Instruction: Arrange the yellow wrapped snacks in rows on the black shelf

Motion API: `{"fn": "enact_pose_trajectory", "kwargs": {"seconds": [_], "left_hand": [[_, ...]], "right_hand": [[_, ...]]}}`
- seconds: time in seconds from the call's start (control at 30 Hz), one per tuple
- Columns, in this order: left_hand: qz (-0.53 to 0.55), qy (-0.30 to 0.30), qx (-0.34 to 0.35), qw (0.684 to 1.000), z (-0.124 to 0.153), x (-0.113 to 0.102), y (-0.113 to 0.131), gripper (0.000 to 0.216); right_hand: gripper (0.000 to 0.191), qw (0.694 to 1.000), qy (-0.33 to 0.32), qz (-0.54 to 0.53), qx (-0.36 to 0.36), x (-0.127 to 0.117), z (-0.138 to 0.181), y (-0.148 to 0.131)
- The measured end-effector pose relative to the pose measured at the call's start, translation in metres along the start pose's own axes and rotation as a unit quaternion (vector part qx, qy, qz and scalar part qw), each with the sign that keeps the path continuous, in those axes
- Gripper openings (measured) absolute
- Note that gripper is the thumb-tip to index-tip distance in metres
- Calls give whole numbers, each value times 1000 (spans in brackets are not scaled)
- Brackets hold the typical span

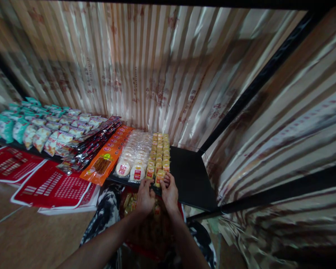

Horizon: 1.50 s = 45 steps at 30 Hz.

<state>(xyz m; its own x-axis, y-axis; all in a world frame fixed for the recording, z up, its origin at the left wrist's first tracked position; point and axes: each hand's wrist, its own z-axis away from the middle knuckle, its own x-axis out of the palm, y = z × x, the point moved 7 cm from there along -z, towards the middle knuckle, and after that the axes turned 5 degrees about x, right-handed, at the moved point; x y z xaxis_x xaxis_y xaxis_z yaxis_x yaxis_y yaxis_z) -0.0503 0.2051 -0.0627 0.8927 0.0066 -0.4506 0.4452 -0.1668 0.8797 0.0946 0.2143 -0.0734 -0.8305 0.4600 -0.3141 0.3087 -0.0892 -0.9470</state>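
Both my hands reach to the front edge of a low black shelf [193, 179]. My left hand [145, 198] and my right hand [170, 192] pinch a small yellow snack packet [159, 176] at the near end of a row of yellow packets [159, 151]. Left of that row lie rows of pale round cakes in clear wrappers [134, 155]. Fingers of both hands are curled on the packet.
Orange snack bags [109, 157], dark packets and teal-and-white bags [30, 127] fill the shelf's left side. Red printed sheets [53, 186] lie on the wooden floor. A bag of yellow packets [131, 203] rests on my lap. Striped shiny curtain hangs behind and right.
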Motion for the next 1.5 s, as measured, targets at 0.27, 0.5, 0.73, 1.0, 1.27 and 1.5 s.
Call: {"fn": "enact_pose_trajectory", "kwargs": {"seconds": [0.27, 0.5, 0.73, 1.0, 1.27, 1.5], "left_hand": [[-24, -13, 4, 1000, -11, 8, -16, 51], [-25, -10, 14, 1000, -12, 12, -20, 53], [-50, -20, 25, 998, -12, 12, -16, 55], [-37, -14, 21, 999, -11, 16, -20, 57], [-53, -39, 16, 998, -8, 18, -18, 57], [-45, -38, 26, 998, 6, 7, -8, 52]], "right_hand": [[36, 999, 12, 13, -33, 8, -8, 2], [31, 997, 33, 39, -56, 12, -11, 11], [28, 990, 72, 77, -93, 10, 4, 9], [26, 983, 56, 147, -91, 14, -1, 10], [27, 986, 49, 130, -91, 12, 1, 9], [30, 985, 62, 93, -132, 1, 28, 10]]}}
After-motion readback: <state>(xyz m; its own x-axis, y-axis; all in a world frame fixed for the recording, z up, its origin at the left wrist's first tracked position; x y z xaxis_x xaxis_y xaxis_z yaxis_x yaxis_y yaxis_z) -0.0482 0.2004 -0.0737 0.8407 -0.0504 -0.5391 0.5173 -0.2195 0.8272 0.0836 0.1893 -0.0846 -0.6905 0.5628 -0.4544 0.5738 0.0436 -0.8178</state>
